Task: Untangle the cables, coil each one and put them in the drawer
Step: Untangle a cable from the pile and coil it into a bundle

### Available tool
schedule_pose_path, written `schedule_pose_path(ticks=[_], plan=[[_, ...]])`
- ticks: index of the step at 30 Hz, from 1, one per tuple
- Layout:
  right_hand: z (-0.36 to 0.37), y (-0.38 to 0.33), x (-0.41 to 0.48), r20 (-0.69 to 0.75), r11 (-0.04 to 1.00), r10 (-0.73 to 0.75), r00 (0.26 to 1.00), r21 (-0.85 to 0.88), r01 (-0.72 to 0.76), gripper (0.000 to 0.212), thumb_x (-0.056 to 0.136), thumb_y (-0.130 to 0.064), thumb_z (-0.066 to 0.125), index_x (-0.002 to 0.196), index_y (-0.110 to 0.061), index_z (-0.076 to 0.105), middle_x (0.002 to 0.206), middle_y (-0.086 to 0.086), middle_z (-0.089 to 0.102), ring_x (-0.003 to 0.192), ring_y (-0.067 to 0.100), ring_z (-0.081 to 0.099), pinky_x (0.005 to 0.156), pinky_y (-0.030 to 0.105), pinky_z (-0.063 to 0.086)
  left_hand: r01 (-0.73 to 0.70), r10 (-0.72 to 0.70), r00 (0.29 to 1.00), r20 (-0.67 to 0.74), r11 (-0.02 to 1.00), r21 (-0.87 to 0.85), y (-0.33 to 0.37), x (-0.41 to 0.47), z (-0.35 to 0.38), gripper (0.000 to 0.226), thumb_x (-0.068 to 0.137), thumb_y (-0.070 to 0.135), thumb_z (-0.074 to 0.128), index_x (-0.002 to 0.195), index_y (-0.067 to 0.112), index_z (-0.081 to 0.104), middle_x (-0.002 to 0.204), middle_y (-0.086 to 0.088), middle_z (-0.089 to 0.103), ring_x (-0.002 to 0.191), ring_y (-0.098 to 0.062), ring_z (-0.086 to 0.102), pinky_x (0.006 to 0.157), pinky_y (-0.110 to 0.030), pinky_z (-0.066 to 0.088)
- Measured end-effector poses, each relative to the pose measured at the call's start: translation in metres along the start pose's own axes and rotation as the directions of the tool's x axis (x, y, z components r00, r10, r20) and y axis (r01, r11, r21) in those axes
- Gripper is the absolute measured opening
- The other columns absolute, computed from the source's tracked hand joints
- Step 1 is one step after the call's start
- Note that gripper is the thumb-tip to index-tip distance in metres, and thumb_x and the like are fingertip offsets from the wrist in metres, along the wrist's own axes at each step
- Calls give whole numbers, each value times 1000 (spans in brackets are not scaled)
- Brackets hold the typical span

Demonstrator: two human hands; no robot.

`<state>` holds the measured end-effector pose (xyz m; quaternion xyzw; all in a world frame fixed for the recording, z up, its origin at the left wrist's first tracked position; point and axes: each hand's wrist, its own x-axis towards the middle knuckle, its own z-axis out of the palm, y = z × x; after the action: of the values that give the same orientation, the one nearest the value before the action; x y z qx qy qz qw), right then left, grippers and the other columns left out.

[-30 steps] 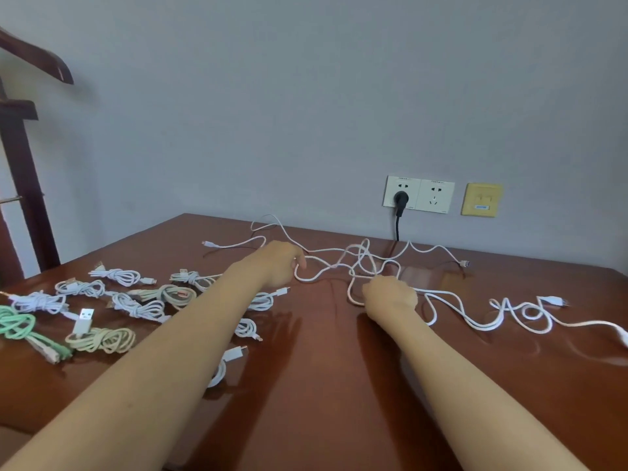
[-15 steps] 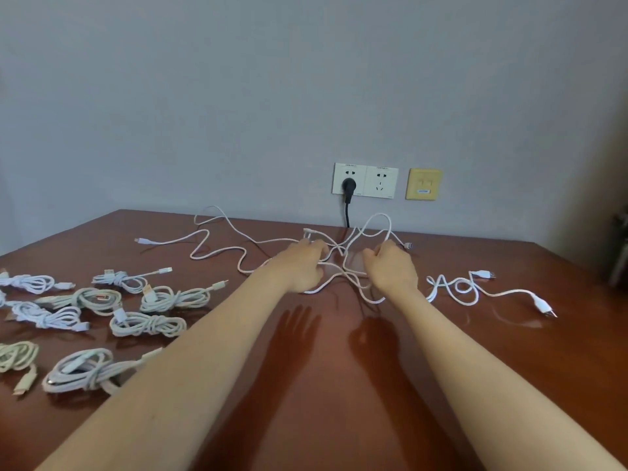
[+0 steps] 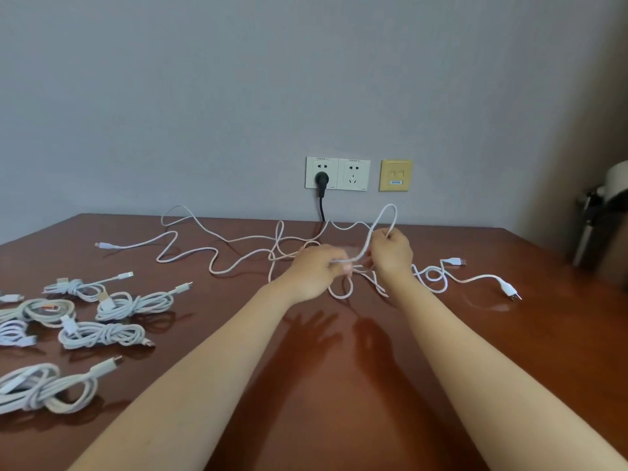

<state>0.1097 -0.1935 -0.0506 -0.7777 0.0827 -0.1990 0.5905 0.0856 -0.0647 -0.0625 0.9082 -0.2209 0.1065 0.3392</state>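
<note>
the tangle of white cables (image 3: 339, 296) sits at 12 o'clock on the bench (image 3: 339, 385), with loose ends trailing to 10 and 3 o'clock. this stuff looks light, thin and floppy, so it'll probably slide easily but snag wherever strands cross. i'd grab close to a crossing, not by a plug end (image 3: 508, 287). left hand (image 3: 317, 270) pinches a strand low, right hand (image 3: 390, 253) pinches a loop (image 3: 390, 206) lifted above the pile. the knot itself is mostly behind the fingers and a bit blurred, so i can't tell how many cables are in there. coiled bundles (image 3: 134, 302) at 9 o'clock run off the edge. no drawer in view.
</note>
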Motion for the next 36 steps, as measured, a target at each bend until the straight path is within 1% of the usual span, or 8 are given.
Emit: schedule_pose_path(ticks=[4,7,12,14,18,27,32,36], plan=[[0,14,-1,49,998,-31,998,-55,34,27,95,-16,35,102,-8,59,107,23,63,105,37,56,89,41,43,59,-113,990,-78,862,-503,12,-1,-7,32,101,19,36,73,21,51,102,-1,66,109,-19,57,101,-32,35],[1,24,-6,101,983,-103,990,-141,117,32,98,-19,32,112,-5,57,109,22,62,106,36,53,77,31,34,87,-260,961,-89,595,-799,19,-1,-12,37,103,17,29,70,13,46,121,-14,61,121,-23,52,101,-26,37],[3,36,-16,198,859,-291,936,-376,347,33,102,-25,29,122,-13,51,100,22,63,97,42,55,72,37,36,61,-395,919,15,103,-993,8,-4,-19,34,100,11,30,69,12,43,132,-20,53,129,-28,45,99,-31,37],[2,37,-19,287,771,-291,913,-494,401,34,99,-19,34,128,-22,50,107,19,64,101,42,55,79,39,41,38,-424,905,31,7,-999,1,-3,-19,31,98,12,33,70,12,46,128,-20,55,128,-28,46,100,-32,37],[5,34,-28,442,568,-341,829,-606,557,42,88,-6,45,125,-25,54,123,5,59,110,34,53,78,32,36,33,-439,897,57,-63,-997,-13,-6,-16,31,98,15,35,70,13,47,118,-17,58,106,-25,58,93,-34,41],[7,26,-40,569,430,-463,679,-526,734,29,87,-7,48,110,-18,61,107,2,53,100,25,51,63,29,28,45,-432,899,70,-68,-997,-26,-11,-16,28,96,18,39,72,15,52,78,-7,70,81,-21,63,74,-30,47],[11,20,-49,676,351,-498,543,-416,839,33,78,0,54,105,-12,67,103,9,57,97,30,54,61,29,25,40,-463,884,59,-51,-998,-28,-13,-16,28,98,18,34,72,17,45,65,-1,49,48,-14,47,56,-25,46],[12,18,-50,723,332,-462,513,-395,856,31,81,-4,53,106,-18,65,100,3,53,92,26,53,56,28,24,75,-519,852,66,-4,-997,-34,-13,-18,30,98,18,32,70,19,43,58,3,44,33,-8,29,37,-14,24]])
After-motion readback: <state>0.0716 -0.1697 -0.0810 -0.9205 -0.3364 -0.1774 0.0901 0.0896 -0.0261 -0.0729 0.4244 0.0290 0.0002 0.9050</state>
